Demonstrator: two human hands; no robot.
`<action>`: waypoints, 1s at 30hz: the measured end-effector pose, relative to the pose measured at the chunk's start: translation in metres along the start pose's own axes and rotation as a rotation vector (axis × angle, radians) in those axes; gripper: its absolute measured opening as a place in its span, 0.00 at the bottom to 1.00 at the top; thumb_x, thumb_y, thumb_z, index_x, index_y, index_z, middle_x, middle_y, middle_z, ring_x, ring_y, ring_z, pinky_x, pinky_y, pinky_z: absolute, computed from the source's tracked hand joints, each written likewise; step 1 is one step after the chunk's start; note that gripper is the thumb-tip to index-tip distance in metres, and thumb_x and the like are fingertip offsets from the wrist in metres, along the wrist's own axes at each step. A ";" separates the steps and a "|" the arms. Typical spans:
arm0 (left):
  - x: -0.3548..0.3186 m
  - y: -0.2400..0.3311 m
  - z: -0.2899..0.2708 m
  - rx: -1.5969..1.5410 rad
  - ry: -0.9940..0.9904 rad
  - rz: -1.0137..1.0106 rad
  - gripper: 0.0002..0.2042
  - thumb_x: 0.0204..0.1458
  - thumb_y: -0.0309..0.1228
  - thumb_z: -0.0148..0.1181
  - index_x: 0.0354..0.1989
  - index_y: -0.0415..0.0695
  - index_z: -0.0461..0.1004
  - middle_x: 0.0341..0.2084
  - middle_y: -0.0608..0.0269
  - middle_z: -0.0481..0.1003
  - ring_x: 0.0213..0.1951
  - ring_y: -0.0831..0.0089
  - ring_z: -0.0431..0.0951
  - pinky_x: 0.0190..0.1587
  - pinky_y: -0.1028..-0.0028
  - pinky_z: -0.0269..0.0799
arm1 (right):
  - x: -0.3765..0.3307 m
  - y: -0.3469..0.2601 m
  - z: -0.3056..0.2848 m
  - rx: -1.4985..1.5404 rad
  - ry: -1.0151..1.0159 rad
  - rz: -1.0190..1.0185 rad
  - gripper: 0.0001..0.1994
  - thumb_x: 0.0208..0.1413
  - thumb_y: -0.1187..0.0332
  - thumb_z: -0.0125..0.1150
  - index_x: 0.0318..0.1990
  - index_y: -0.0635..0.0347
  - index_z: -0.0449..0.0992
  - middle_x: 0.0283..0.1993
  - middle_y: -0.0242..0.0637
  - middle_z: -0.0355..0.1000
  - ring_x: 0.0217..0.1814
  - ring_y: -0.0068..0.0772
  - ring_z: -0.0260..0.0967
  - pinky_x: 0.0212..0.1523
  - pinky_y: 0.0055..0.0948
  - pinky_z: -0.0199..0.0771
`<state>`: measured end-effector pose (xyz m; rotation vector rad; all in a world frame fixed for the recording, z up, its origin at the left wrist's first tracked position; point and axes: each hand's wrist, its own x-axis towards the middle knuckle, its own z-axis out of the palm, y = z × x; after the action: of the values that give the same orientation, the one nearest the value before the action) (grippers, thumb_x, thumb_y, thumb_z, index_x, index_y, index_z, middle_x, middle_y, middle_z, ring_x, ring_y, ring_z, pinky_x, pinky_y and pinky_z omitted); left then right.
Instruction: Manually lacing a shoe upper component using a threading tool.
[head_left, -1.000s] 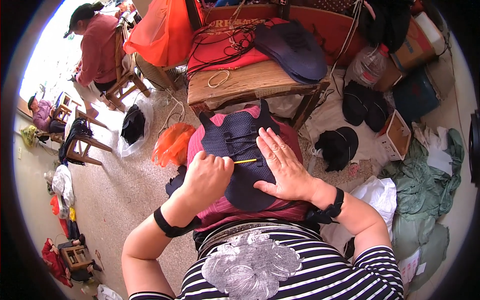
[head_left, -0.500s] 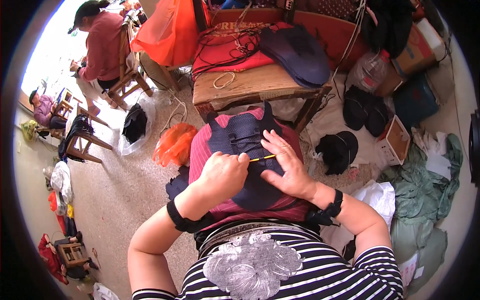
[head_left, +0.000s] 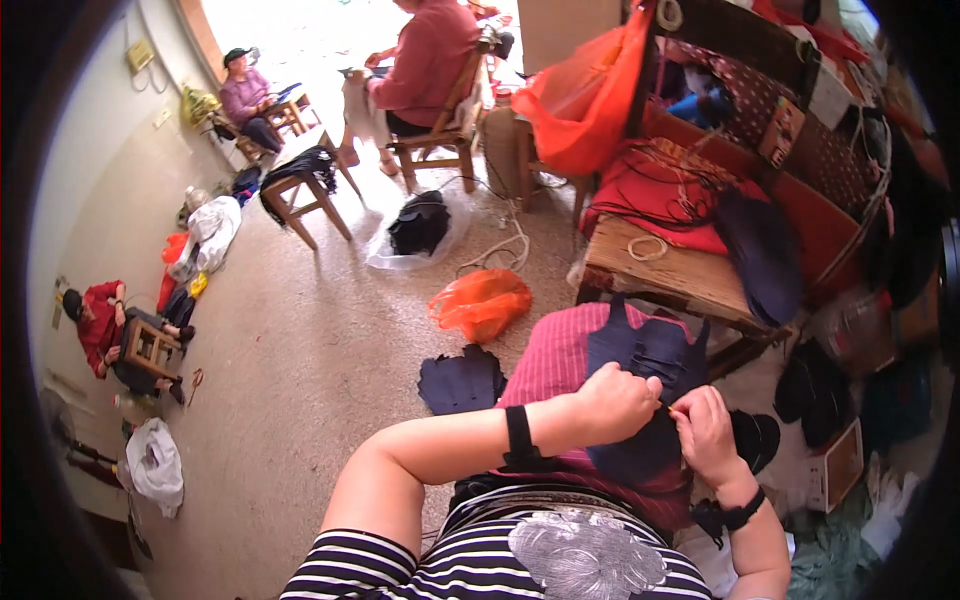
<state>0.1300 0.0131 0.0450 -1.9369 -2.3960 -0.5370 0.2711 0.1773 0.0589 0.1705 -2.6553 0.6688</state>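
Note:
A dark navy shoe upper [head_left: 645,362] lies across my lap over a pinkish-red striped cloth [head_left: 545,365], with dark cord laced over its middle. My left hand [head_left: 622,403] is a fist above the upper, around one end of a thin yellow stick-like tool [head_left: 673,408]. Only a short bit of the tool shows between the two hands. My right hand [head_left: 708,432] is closed beside it, its thumb and fingers pinched at the yellow end. Whether those fingertips also hold some cord is too small to tell.
Ahead stands a wooden bench [head_left: 665,270] with dark insole-shaped pieces [head_left: 758,250] on it. Left of my lap, dark cut pieces [head_left: 462,380] and an orange bag [head_left: 482,302] lie on the floor. Seated people [head_left: 425,65] are farther off. A white basket [head_left: 838,468] stands at right.
My view has swung left, so the scene sits farther right. My right hand was spread flat on the upper and has now closed at the yellow tool, of which less shows.

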 end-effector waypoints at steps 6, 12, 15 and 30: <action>0.002 0.001 0.002 -0.133 -0.044 -0.061 0.17 0.56 0.45 0.62 0.34 0.41 0.71 0.20 0.56 0.79 0.27 0.57 0.83 0.35 0.59 0.73 | -0.011 0.003 -0.025 -0.129 -0.112 -0.051 0.09 0.52 0.79 0.61 0.37 0.64 0.67 0.36 0.47 0.65 0.39 0.54 0.64 0.42 0.47 0.67; 0.003 0.003 0.005 -0.126 -0.081 -0.090 0.19 0.56 0.46 0.63 0.34 0.41 0.71 0.20 0.56 0.79 0.28 0.56 0.83 0.35 0.59 0.73 | -0.003 0.003 -0.028 -0.042 -0.191 0.015 0.09 0.52 0.76 0.64 0.36 0.63 0.67 0.34 0.46 0.66 0.35 0.52 0.66 0.37 0.45 0.68; 0.003 0.002 0.004 -0.120 -0.067 -0.079 0.19 0.56 0.46 0.62 0.34 0.40 0.71 0.20 0.56 0.79 0.28 0.56 0.83 0.34 0.59 0.74 | 0.005 0.009 -0.027 0.051 -0.252 0.054 0.10 0.53 0.73 0.66 0.30 0.63 0.68 0.29 0.45 0.65 0.30 0.51 0.66 0.32 0.45 0.67; -0.003 0.007 0.006 -0.128 -0.133 -0.064 0.17 0.58 0.46 0.60 0.38 0.44 0.68 0.27 0.60 0.80 0.34 0.58 0.83 0.39 0.60 0.71 | -0.006 0.020 -0.042 0.426 -0.496 0.098 0.15 0.61 0.71 0.58 0.23 0.65 0.64 0.22 0.43 0.59 0.23 0.44 0.59 0.26 0.40 0.60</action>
<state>0.1387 0.0126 0.0405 -2.0114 -2.5720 -0.5963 0.2871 0.2148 0.0818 0.3664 -2.9522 1.3778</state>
